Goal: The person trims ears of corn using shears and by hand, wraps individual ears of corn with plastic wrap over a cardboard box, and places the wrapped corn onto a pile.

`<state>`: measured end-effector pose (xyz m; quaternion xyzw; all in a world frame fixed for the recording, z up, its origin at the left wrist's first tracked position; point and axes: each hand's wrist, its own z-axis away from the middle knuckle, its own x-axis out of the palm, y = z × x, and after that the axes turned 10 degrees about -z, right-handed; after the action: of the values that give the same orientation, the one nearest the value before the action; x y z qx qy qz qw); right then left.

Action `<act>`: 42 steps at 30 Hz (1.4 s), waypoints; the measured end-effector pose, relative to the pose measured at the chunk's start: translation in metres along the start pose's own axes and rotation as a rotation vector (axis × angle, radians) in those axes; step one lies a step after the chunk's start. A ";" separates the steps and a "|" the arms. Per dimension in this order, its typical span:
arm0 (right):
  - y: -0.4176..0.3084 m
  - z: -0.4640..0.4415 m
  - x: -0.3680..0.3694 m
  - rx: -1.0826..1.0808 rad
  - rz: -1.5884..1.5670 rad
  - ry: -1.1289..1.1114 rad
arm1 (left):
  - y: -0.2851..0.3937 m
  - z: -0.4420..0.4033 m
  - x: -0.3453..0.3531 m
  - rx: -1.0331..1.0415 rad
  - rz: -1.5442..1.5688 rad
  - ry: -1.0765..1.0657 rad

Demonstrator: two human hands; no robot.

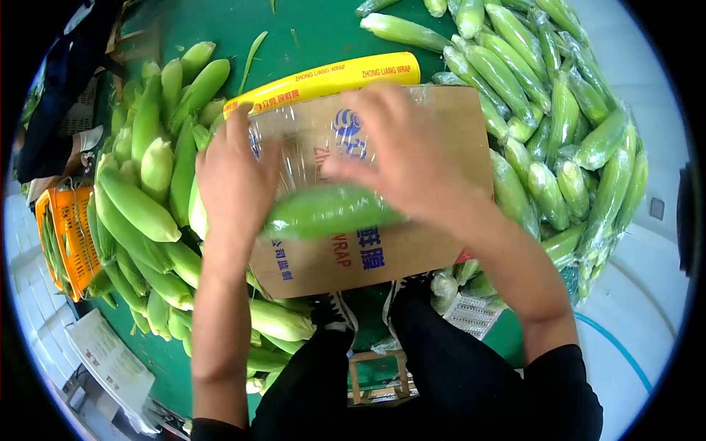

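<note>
A green ear of corn [331, 212] in its husk, with a film sheen on it, lies crosswise on a cardboard box [309, 257] in front of me. Clear plastic film [298, 158] stretches over the box just beyond the ear. My left hand [239, 169] is at the ear's left end, its fingers extended forward and the thumb apart. Above the right part of the box, my right hand [404, 147] is blurred, with fingers and thumb spread. A yellow wrap carton [331, 77] printed "ZHONG LIANG WRAP" lies along the far edge of the box.
Unwrapped corn [143, 198] is heaped on the left, film-wrapped corn [559, 140] on the right. Beyond the left heap stands an orange crate [70, 235]. A small wooden stool [379, 375] is between my legs. Part of another person [62, 95] shows at upper left.
</note>
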<state>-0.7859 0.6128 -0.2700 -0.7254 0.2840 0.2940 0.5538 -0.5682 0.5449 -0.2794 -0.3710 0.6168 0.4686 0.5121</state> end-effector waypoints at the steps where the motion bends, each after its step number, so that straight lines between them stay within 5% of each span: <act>1: 0.005 -0.009 -0.015 -0.002 0.009 -0.027 | 0.019 -0.008 -0.026 -0.043 0.174 -0.120; 4: 0.032 -0.014 -0.032 0.103 -0.011 -0.019 | 0.039 -0.004 -0.031 0.579 -0.061 -0.196; 5: 0.041 -0.014 -0.031 0.148 -0.030 -0.013 | 0.047 -0.002 -0.012 0.599 -0.154 -0.011; 7: 0.059 -0.021 -0.023 0.145 -0.166 0.058 | 0.053 -0.012 0.010 0.583 -0.239 -0.013; 12: 0.083 -0.051 -0.009 0.111 -0.444 -0.038 | 0.050 -0.030 0.003 0.613 -0.279 -0.216; 13: 0.083 -0.059 -0.007 0.092 -0.472 -0.204 | 0.052 -0.026 -0.009 0.621 -0.292 -0.299; 15: 0.092 -0.064 0.029 -0.176 -0.504 -0.359 | 0.052 -0.016 -0.021 0.685 -0.220 -0.405; 16: 0.087 -0.059 0.041 -0.262 -0.225 -0.439 | 0.050 -0.013 -0.024 0.665 -0.145 -0.579; 18: 0.074 -0.038 0.060 -0.353 0.131 -0.412 | 0.045 -0.005 -0.024 0.705 -0.072 -0.605; 26: 0.057 -0.023 0.059 -0.395 0.281 -0.420 | 0.036 0.016 -0.019 0.588 0.176 -0.910; 28: 0.054 -0.011 0.065 -0.390 0.280 -0.427 | 0.036 0.040 -0.025 0.511 0.205 -1.056; 30: 0.057 -0.009 0.069 -0.411 0.250 -0.371 | 0.032 0.075 -0.013 0.632 0.405 -1.434; 32: 0.058 -0.008 0.070 -0.394 0.225 -0.366 | 0.035 0.140 0.014 0.806 0.465 -2.027; 35: 0.054 0.009 0.071 -0.365 0.124 -0.243 | -0.018 0.179 0.035 0.617 1.109 -1.406; 36: 0.046 0.027 0.066 -0.302 -0.055 -0.213 | -0.028 0.182 0.028 0.179 1.440 -1.437; 37: 0.029 0.047 0.049 -0.260 -0.235 -0.186 | -0.029 0.180 0.019 -0.043 1.661 -1.355; 39: -0.006 0.105 0.025 0.112 -0.964 -0.225 | -0.015 0.159 0.009 0.054 1.796 -0.756; 40: -0.029 0.132 0.033 0.450 -1.665 -0.275 | -0.005 0.158 -0.010 -0.167 1.799 -0.599; 41: -0.047 0.146 0.023 0.658 -1.841 -0.421 | 0.000 0.160 -0.010 -0.196 1.689 -0.487; 42: -0.058 0.156 0.036 0.480 -1.803 -0.347 | 0.007 0.161 -0.008 -0.223 1.579 -0.394</act>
<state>-0.7368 0.7737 -0.2929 -0.4843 -0.4166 -0.2068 0.7410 -0.5275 0.7007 -0.2758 0.2127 0.5450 0.8059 0.0906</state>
